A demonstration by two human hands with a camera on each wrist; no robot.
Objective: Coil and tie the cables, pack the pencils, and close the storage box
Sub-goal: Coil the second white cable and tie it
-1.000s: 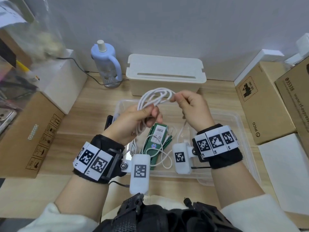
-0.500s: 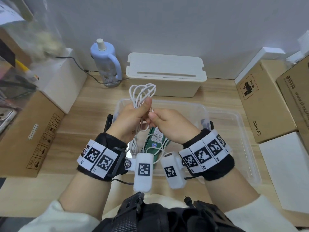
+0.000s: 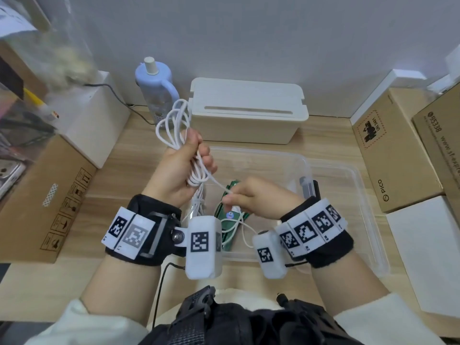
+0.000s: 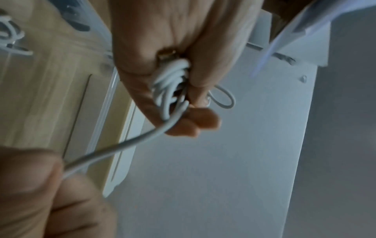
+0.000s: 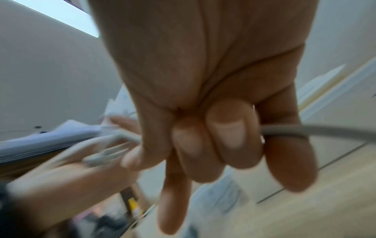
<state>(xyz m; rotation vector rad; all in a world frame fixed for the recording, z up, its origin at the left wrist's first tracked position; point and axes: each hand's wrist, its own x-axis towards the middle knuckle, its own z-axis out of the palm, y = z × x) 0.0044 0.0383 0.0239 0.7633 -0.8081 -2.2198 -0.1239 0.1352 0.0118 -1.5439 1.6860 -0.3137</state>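
My left hand (image 3: 189, 160) grips a bundle of white cable (image 3: 174, 125) above the clear storage box (image 3: 348, 195); loops stick out above the fist. In the left wrist view the left hand (image 4: 179, 90) has its fingers curled round the cable coil (image 4: 168, 90). One strand runs down to my right hand (image 3: 239, 197), which pinches it over the box. The right wrist view shows the right hand (image 5: 234, 141) with the cable strand (image 5: 305, 128) between thumb and fingers. A green pencil pack (image 3: 229, 235) and more white cable (image 3: 246, 235) lie in the box, partly hidden by my wrists.
A cream lidded box (image 3: 249, 108) stands behind the storage box, a blue bottle (image 3: 156, 88) to its left. Cardboard boxes (image 3: 395, 150) line the right side, another cardboard box (image 3: 47, 195) the left. A clear lid (image 3: 368, 220) lies under the box's right side.
My right hand left the coil's top, came down to the left hand, and now pulls one strand down to the right. The left hand lifted the coil upright.
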